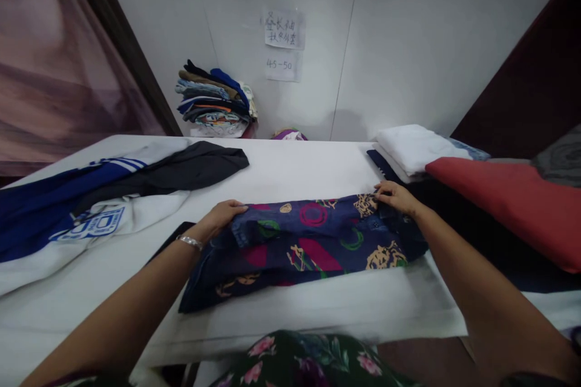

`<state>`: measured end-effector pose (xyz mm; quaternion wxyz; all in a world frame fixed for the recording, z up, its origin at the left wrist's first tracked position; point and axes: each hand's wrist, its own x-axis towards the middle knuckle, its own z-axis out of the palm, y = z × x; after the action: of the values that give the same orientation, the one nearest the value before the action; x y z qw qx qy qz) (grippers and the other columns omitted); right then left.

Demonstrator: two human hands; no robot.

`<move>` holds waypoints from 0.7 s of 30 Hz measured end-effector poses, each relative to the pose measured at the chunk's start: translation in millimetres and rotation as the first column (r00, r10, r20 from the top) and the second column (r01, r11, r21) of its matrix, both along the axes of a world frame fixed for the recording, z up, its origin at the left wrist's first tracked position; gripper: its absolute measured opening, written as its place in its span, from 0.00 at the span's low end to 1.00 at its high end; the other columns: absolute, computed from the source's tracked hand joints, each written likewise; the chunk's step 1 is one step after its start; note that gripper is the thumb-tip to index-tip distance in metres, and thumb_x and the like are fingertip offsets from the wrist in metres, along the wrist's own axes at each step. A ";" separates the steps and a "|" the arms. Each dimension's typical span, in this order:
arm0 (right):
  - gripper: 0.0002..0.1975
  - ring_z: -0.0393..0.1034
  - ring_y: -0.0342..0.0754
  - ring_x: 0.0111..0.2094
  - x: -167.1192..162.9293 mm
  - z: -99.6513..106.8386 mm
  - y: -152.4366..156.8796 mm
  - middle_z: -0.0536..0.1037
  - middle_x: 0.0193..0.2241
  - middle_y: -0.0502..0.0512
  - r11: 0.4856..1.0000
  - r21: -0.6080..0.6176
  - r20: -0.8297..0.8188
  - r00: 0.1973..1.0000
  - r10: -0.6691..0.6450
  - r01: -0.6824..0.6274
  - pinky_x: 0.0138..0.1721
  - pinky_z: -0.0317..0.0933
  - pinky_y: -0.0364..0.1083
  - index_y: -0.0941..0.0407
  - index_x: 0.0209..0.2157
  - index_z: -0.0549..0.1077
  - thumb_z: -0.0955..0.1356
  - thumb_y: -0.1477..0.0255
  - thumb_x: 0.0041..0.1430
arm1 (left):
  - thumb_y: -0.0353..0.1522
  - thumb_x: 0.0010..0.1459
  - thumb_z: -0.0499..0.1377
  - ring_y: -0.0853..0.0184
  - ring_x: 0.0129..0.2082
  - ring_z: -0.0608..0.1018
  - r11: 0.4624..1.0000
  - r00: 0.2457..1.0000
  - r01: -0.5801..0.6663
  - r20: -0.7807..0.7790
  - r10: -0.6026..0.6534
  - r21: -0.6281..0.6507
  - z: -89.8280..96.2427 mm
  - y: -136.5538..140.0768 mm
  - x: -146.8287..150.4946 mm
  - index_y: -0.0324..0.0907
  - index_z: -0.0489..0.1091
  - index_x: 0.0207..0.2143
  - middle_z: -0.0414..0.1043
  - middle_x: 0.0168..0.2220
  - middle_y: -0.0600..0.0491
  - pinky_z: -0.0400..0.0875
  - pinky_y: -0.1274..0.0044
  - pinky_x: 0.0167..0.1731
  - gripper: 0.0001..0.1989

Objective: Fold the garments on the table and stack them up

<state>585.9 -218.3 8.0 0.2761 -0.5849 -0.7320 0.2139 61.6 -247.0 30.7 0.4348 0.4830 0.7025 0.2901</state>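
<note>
A dark blue denim garment (313,242) with magenta, green and tan prints lies partly folded on the white table, stretched sideways in front of me. At its far left edge, my left hand (226,215) is closed, fingers pinching the cloth. My right hand (396,197) pinches the far right corner between thumb and fingers. Beneath both ends, darker parts of the cloth show at the sides. The underside and any inner folds are hidden.
Loose blue, black and white clothes (113,193) spread over the table's left side. On the right lie folded white cloth (415,148), a red garment (512,205) and black cloth. A tall clothes stack (215,100) stands beyond the far edge. Paper signs (284,30) hang on the wall.
</note>
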 end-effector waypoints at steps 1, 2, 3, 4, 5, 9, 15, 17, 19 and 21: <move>0.10 0.69 0.59 0.50 0.8 -1.2 3.0 0.79 0.42 0.58 1.000 -0.010 -0.002 1.000 -0.007 0.007 0.55 0.59 0.55 0.54 0.25 0.78 0.70 0.63 0.47 | 0.42 0.39 0.66 0.64 0.29 0.76 1.000 0.999 -0.003 -0.046 0.004 0.025 -5.5 0.5 -0.1 0.39 0.72 0.29 0.76 0.27 0.52 0.69 0.76 0.29 0.17; 0.09 0.70 0.58 0.50 1.8 -1.6 5.6 0.79 0.43 0.57 0.999 -0.039 -0.007 1.000 -0.009 0.009 0.55 0.60 0.55 0.54 0.27 0.78 0.69 0.65 0.47 | 0.42 0.41 0.65 0.62 0.34 0.77 0.999 0.996 -0.005 -0.086 0.010 0.050 -9.1 -0.9 0.4 0.39 0.73 0.31 0.78 0.32 0.49 0.70 0.75 0.34 0.18; 0.08 0.71 0.57 0.48 2.9 -1.3 8.0 0.80 0.42 0.56 0.997 -0.076 -0.010 1.000 -0.008 0.007 0.55 0.61 0.55 0.55 0.29 0.79 0.68 0.68 0.47 | 0.43 0.44 0.64 0.59 0.39 0.78 0.997 0.993 -0.007 -0.120 0.015 0.071 -11.2 -3.5 1.1 0.38 0.74 0.36 0.78 0.38 0.46 0.71 0.74 0.39 0.20; 0.10 0.72 0.56 0.47 4.3 -0.8 10.5 0.80 0.41 0.55 0.994 -0.107 -0.007 1.000 -0.011 0.010 0.54 0.62 0.54 0.55 0.31 0.79 0.67 0.70 0.47 | 0.45 0.46 0.63 0.57 0.44 0.77 0.996 0.988 -0.010 -0.150 0.023 0.089 -12.0 -6.8 2.0 0.38 0.74 0.40 0.77 0.43 0.44 0.70 0.73 0.42 0.23; 0.11 0.72 0.56 0.46 6.0 -0.4 13.3 0.81 0.40 0.54 0.991 -0.129 0.002 1.000 -0.022 0.022 0.53 0.62 0.53 0.55 0.33 0.79 0.67 0.73 0.46 | 0.46 0.47 0.62 0.55 0.47 0.76 0.995 0.983 -0.012 -0.180 0.031 0.102 -12.0 -10.3 2.8 0.37 0.72 0.46 0.75 0.47 0.42 0.70 0.71 0.45 0.27; 0.13 0.74 0.54 0.42 13.8 -3.4 25.1 0.81 0.34 0.52 0.982 -0.165 0.043 0.995 -0.088 0.094 0.50 0.64 0.50 0.56 0.32 0.79 0.66 0.77 0.42 | 0.49 0.49 0.61 0.52 0.47 0.76 0.988 0.957 0.105 -0.281 -0.068 0.117 -6.8 -23.7 7.4 0.37 0.62 0.59 0.74 0.49 0.42 0.70 0.68 0.45 0.39; 0.04 0.71 0.56 0.49 23.1 -9.4 24.2 0.80 0.44 0.54 0.983 -0.144 0.034 0.994 -0.108 0.112 0.52 0.63 0.50 0.57 0.24 0.74 0.67 0.75 0.43 | 0.39 0.57 0.52 0.59 0.40 0.76 0.978 0.903 0.096 -0.430 -0.008 0.184 22.8 -39.5 12.5 0.44 0.59 0.61 0.74 0.43 0.53 0.70 0.70 0.43 0.29; 0.04 0.69 0.56 0.52 27.4 -7.5 17.8 0.76 0.50 0.55 0.985 -0.134 0.026 0.994 -0.105 0.107 0.53 0.62 0.50 0.57 0.23 0.73 0.66 0.74 0.46 | 0.40 0.59 0.50 0.61 0.38 0.76 0.968 0.889 0.067 -0.455 0.052 0.241 29.9 -41.0 9.5 0.48 0.58 0.62 0.74 0.44 0.55 0.71 0.70 0.43 0.28; 0.05 0.69 0.56 0.52 31.0 -5.5 12.3 0.75 0.52 0.57 0.985 -0.135 0.033 0.994 -0.106 0.110 0.53 0.62 0.50 0.57 0.24 0.73 0.66 0.73 0.48 | 0.39 0.58 0.50 0.61 0.41 0.76 0.949 0.880 0.069 -0.468 0.088 0.308 26.8 -38.5 5.6 0.51 0.58 0.61 0.73 0.47 0.56 0.70 0.68 0.46 0.27; 0.05 0.71 0.55 0.50 32.6 -5.0 10.6 0.76 0.51 0.57 0.982 -0.148 0.062 0.992 -0.110 0.118 0.51 0.63 0.50 0.57 0.24 0.74 0.67 0.72 0.49 | 0.37 0.57 0.49 0.58 0.48 0.74 0.925 0.856 0.133 -0.511 0.074 0.356 13.5 -32.1 3.1 0.48 0.61 0.58 0.72 0.50 0.52 0.67 0.66 0.52 0.25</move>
<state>618.5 -207.8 3.0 0.2230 -0.6507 -0.6860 0.2371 64.7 -279.1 44.2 0.1337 0.6285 0.7159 0.2731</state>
